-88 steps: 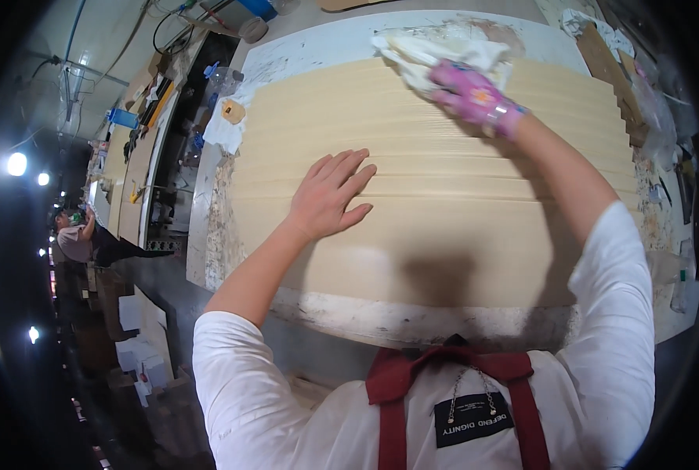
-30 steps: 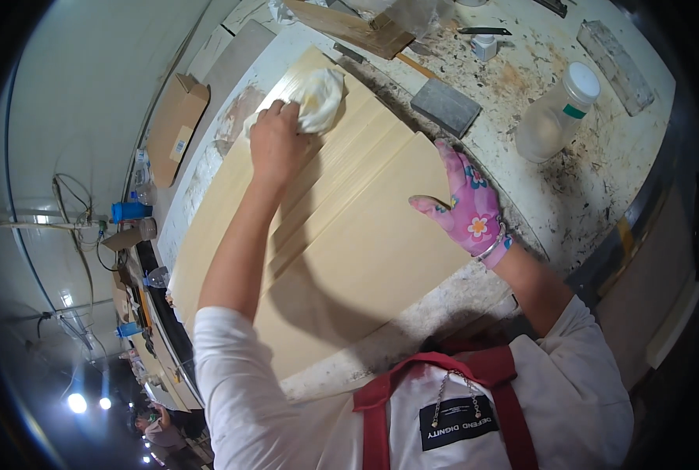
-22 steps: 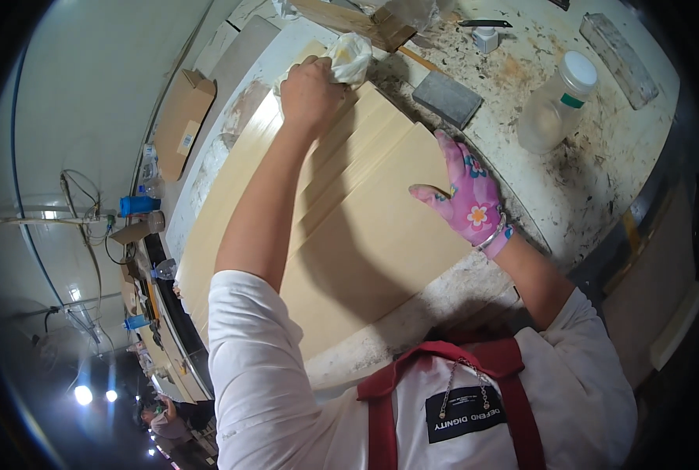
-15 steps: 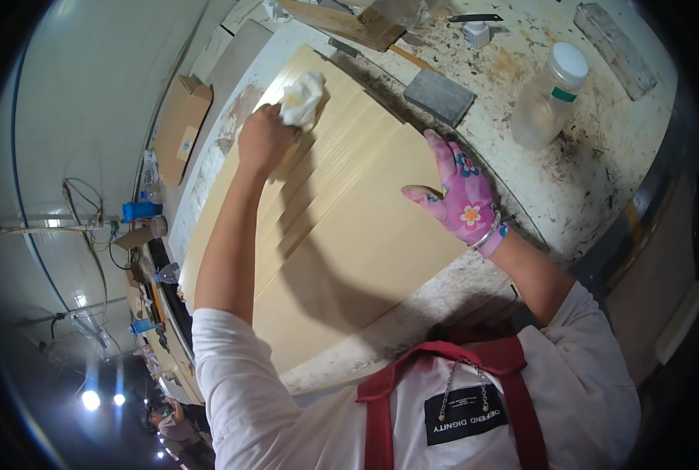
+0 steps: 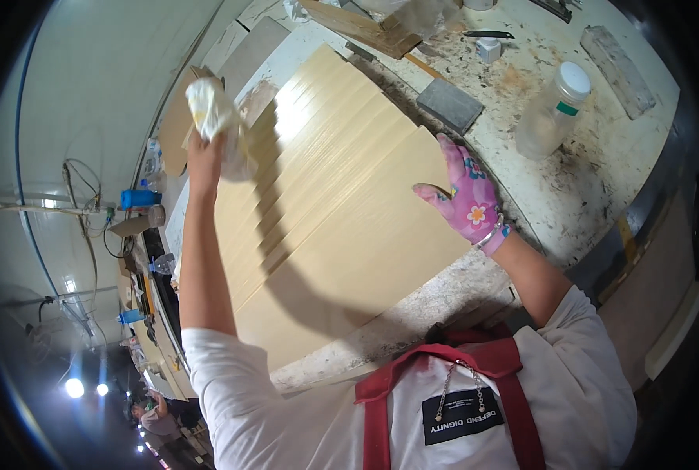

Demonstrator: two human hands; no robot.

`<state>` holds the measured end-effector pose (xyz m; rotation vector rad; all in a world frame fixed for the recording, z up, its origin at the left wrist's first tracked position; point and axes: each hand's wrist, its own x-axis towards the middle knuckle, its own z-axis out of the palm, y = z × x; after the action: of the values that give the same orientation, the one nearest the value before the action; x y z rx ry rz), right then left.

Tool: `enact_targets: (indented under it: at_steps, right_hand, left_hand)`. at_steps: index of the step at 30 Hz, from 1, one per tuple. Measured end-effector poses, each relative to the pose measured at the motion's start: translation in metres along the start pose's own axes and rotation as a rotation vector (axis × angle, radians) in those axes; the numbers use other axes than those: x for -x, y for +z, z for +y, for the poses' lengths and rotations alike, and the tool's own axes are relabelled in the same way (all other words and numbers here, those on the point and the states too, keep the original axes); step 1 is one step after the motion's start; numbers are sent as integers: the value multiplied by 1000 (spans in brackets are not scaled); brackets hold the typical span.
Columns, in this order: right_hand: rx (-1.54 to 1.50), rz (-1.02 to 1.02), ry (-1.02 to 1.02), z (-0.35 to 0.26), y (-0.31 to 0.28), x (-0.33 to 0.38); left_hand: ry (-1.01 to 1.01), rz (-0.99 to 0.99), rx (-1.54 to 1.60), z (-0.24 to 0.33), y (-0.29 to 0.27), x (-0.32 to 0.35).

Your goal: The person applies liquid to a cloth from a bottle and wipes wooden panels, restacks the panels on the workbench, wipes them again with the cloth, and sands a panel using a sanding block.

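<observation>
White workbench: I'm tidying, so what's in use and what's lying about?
In use: crumpled white cloth in the left hand; cream stepped sheets, pink-gloved right hand at their edge.

Apparently lying about: grey rectangular block; translucent white-lidded jar; long grey bar.

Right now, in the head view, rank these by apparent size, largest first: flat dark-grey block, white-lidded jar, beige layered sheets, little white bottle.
1. Beige layered sheets
2. White-lidded jar
3. Flat dark-grey block
4. Little white bottle
</observation>
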<state>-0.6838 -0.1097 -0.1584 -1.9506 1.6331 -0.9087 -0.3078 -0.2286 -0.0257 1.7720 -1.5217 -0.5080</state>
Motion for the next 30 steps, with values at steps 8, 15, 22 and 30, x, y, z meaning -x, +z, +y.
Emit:
enact_targets:
  at_steps: [8, 15, 22, 30]
  right_hand:
    - [-3, 33, -85, 5, -1, 0]
    - [62, 38, -68, -7, 0, 0]
    - [16, 51, -66, 3, 2, -1]
    - [49, 70, -106, -1, 6, -1]
  left_hand:
    - [465, -125, -639, 27, 81, 51]
    - [586, -172, -654, 90, 179, -17]
    - [355, -474, -848, 73, 118, -3]
    - [555, -17, -603, 88, 198, 3]
